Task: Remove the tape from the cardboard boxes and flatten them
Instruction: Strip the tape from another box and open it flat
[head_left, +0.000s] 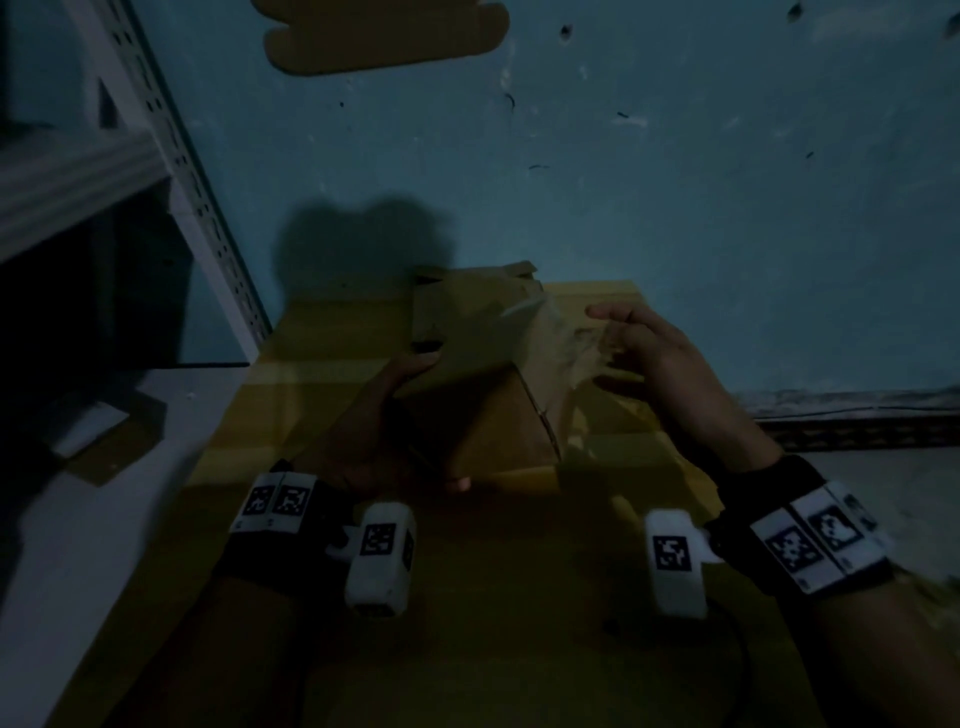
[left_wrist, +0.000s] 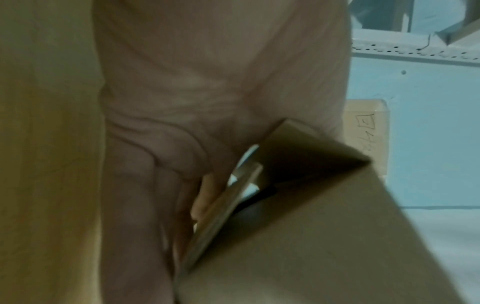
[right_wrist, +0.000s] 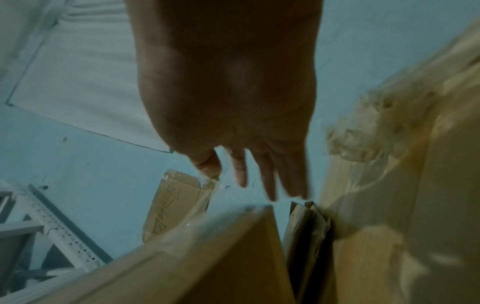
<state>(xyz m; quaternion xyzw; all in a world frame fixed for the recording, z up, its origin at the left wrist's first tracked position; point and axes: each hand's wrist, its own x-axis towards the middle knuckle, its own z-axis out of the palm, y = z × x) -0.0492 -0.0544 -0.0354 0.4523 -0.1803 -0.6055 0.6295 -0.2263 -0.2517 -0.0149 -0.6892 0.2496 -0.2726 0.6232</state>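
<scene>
At frame centre the left hand (head_left: 400, 410) grips the small cardboard box (head_left: 483, 384), held above a larger box (head_left: 322, 395). Just right, the right hand (head_left: 644, 343) pinches the clear tape (head_left: 561, 343), partly peeled and stretched taut. Best to brace the box firmly and pull low along the seam, steadily, lest the tape tears. Farther off, at top centre, flattened cardboard (head_left: 384, 36) lies.

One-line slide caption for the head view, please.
Left hand grips a small cardboard box while the right hand pulls clear tape off it, above larger boxes.
</scene>
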